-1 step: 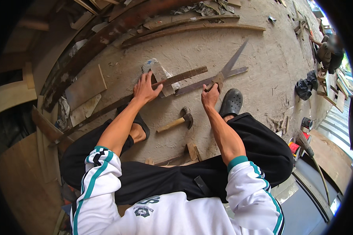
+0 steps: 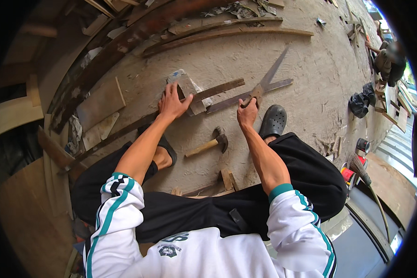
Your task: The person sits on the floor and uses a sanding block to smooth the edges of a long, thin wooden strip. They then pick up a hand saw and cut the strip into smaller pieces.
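Observation:
My left hand [image 2: 173, 103] is clamped over a long dark wooden strip [image 2: 217, 90], its fingers bent across and its thumb beside the strip. Beneath the strip lies a pale, worn block [image 2: 186, 84], which my fingertips touch. My right hand [image 2: 248, 112] is closed round the wooden handle of a handsaw [image 2: 269, 78]. The saw's blade points away and to the right, apart from the held strip. It passes over a second dark strip [image 2: 231, 102] lying on the ground. Nearer me, a hammer [image 2: 206, 145] with a light wooden handle rests between my feet.
Long boards [image 2: 236, 32] lie along the far side. A thin wooden panel [image 2: 101, 98] and scrap are at the left. My grey clog [image 2: 273, 121] stands beside my right hand. A black plastic bag [image 2: 360, 101], a tin [image 2: 363, 145] and a crouching person [image 2: 390, 60] are at the right.
My right hand and the handsaw have shifted slightly to the left, and the blade's tip with them. My left hand and the strip stay nearly where they were.

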`<state>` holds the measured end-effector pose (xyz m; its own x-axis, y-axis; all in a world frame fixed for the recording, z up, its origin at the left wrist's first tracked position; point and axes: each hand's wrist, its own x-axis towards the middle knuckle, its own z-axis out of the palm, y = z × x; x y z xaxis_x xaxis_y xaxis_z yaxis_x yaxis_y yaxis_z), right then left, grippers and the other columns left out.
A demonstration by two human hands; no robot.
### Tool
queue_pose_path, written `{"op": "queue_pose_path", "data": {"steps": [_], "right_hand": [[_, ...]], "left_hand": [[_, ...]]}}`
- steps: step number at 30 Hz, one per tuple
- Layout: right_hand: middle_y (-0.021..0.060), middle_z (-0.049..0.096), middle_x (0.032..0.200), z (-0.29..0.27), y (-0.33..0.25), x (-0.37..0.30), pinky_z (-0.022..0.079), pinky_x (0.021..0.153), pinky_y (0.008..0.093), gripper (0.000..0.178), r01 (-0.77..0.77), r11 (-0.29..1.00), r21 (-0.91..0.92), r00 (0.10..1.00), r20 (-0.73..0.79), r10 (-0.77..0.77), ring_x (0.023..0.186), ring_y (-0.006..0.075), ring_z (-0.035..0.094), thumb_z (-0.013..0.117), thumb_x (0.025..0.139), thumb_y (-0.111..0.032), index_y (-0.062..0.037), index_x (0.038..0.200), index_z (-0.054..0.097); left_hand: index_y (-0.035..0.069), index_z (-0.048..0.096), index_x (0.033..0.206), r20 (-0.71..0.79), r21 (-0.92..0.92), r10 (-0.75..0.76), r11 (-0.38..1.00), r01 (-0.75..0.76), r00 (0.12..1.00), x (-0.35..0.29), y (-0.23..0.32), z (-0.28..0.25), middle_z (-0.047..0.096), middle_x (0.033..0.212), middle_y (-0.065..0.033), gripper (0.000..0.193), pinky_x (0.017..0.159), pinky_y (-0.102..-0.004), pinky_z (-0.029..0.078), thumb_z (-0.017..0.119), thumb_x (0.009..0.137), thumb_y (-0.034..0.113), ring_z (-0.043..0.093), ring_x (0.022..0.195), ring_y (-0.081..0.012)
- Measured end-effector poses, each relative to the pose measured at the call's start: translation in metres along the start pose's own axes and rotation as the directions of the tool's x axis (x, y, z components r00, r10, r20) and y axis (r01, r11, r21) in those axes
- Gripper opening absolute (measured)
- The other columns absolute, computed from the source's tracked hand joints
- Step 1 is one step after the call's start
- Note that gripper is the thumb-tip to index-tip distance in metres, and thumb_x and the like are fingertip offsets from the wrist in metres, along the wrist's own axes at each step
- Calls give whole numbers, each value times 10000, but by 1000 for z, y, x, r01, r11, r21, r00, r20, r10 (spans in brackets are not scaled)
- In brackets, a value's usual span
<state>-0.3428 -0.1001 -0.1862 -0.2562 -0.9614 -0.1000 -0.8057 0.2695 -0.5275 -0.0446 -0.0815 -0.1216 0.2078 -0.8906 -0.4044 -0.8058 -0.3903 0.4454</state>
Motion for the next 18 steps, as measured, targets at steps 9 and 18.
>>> {"op": "queue_pose_path", "data": {"steps": [9,18], "right_hand": [[185,636,922,13,26,39,435,827,473,346,215,947,-237,972,143,-185,939,382,601,711,746,-103,-48,995,477],[148,601,920,6,64,77,410,851,433,339,477,838,-265,864,315,-392,958,342,568,720,768,-158,-66,977,470]], "left_hand": [[77,-112,1545,146,-249,-593,752,610,792,95,26,20,46,1563,-339,1429,1148,-563,263,828,597,587,157,1448,-474],[239,-37,1564,213,-165,-539,802,573,815,86,63,6,163,1533,-266,1295,1038,-524,457,842,623,371,343,1357,-463]]}}
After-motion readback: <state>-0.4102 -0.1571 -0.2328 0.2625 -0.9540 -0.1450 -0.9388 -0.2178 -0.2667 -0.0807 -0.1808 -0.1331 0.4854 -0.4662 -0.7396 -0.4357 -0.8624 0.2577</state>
